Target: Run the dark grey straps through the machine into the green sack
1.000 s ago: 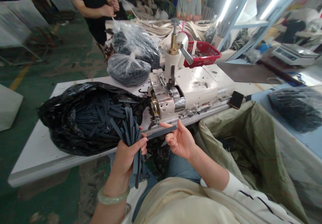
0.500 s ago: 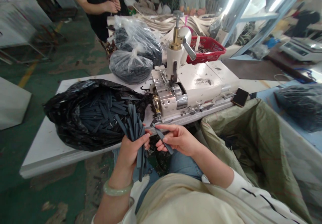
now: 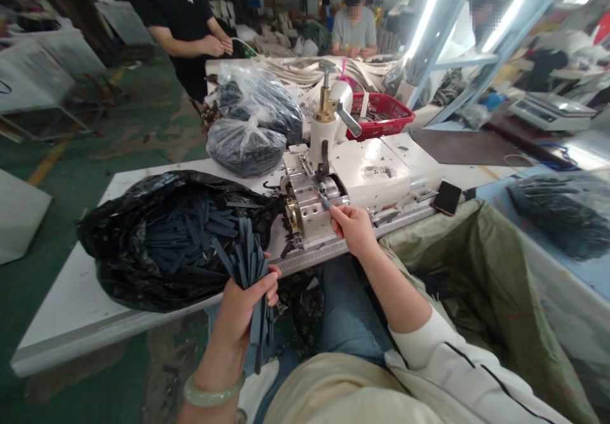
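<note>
My left hand (image 3: 250, 297) is closed round a bundle of dark blue-grey strips (image 3: 248, 252), their ends fanning out above and below the fist. My right hand (image 3: 352, 227) pinches one such strip (image 3: 325, 200), its far end at the metal working head of a white bench machine (image 3: 328, 189); most of that strip is hidden by the fingers and the machine. A black plastic bag (image 3: 119, 284) lies open to the left of the machine, with many loose strips (image 3: 185, 233) of the same kind inside.
Behind the bag sit tied clear plastic bags (image 3: 248, 147) of dark pieces. A red basket (image 3: 405, 119) stands behind the machine and a phone (image 3: 447, 198) lies at its right end. A green woven sack (image 3: 505, 271) gapes at my right. Two people work across the table (image 3: 61, 309).
My right hand has moved up and forward from beside the bundle to the machine head, carrying a single strip. My left hand still grips the bundle. The camera view has tilted up slightly.
</note>
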Available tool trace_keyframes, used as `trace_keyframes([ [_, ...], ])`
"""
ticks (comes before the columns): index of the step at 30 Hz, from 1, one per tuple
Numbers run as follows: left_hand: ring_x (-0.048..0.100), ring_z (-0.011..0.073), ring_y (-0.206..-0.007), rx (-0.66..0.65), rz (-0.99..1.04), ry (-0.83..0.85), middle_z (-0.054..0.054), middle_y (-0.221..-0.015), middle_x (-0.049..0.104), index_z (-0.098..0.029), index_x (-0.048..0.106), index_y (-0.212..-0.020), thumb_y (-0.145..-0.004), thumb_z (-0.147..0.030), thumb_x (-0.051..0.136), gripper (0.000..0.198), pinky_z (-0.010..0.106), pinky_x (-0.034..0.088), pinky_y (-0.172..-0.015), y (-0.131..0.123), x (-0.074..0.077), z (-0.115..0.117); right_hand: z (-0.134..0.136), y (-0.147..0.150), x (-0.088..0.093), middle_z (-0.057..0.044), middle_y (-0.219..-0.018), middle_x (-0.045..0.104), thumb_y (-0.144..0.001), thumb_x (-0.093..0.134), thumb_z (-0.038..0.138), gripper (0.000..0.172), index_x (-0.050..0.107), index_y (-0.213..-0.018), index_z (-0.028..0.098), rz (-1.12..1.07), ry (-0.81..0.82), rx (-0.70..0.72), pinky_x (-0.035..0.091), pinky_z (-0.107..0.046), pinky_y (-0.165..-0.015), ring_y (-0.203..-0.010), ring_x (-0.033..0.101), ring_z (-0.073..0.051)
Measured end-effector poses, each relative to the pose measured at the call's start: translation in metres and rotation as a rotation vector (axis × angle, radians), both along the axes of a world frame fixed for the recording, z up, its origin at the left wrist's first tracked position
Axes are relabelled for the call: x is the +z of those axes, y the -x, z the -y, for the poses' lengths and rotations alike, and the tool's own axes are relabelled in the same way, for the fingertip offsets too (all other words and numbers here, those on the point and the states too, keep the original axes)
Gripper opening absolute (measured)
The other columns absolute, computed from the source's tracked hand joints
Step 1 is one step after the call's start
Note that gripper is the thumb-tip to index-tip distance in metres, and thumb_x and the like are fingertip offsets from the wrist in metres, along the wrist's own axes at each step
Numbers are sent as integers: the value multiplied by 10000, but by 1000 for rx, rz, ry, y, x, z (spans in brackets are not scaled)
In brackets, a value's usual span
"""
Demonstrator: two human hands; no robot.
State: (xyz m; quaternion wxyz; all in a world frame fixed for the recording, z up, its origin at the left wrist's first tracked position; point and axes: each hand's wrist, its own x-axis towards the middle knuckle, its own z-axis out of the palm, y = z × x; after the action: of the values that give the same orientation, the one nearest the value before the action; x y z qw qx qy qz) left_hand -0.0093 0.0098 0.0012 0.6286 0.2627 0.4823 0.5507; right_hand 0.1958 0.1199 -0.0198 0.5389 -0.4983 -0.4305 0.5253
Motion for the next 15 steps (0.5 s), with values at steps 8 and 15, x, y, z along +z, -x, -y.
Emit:
trace_keyframes([
  [8,471,57,-461,-4,9,14,-1,-733,627,-187,560,-1002,-605,-173,792,460,178,367,-402,3,-3,-2,-15,4,1,55,-391,469,-641,701,381,281,572,-583,137,-238,115,-77,159,-178,-303,-289,318,-32],
  [15,475,60,-473,-63,65,16,-4,-752,612,-190,547,-1017,-634,-171,775,446,189,373,-409,6,-4,-2,40,-67,-12,22,-498,541,-756,611,464,303,561,-683,174,170,-72,-611,317,-207,-368,-369,436,-89],
])
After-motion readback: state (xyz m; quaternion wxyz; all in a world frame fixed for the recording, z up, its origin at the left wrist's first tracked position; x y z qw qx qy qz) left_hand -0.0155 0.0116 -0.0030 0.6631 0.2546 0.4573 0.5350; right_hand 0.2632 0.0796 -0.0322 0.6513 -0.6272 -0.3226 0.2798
